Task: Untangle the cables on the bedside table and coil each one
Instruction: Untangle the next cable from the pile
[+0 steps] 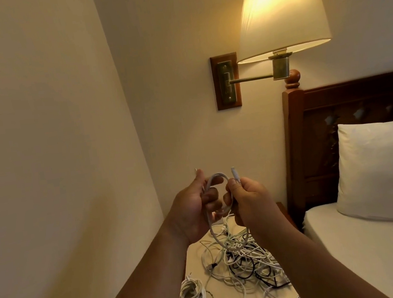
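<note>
The left hand [197, 207] is up above the bedside table [194, 255], fingers curled in round a loop of white cable [215, 175] with the thumb standing up beside it, so that is a firm grip on the cord. Over to the right hand [250, 198], just beside it and at the same height: thumb and fingers pinch the same cable right under its pale connector [233, 172], which pokes straight up out of the pinch. Between the two hands the cable arches over in a small hoop, and below them it drops in a long hanging loop whose bottom reaches the tangle [251, 263] on the tabletop. And what a tangle: white cords and a few black ones knotted together across the middle and right of the table, with loose ends trailing off toward the near edge. At the near left corner of the table sits one coiled white cable [191, 297], wound in neat rings and lying apart from the mess. Both forearms reach in from the bottom of the view, one on each side of the pile. Up on the wall a lit lamp [279, 10] hangs out on a brass swing arm from a wooden plate [226, 81]. To the right stands a dark wooden headboard [359, 100], with a white pillow [383, 174] propped against it on a white-sheeted bed [380, 262].
</note>
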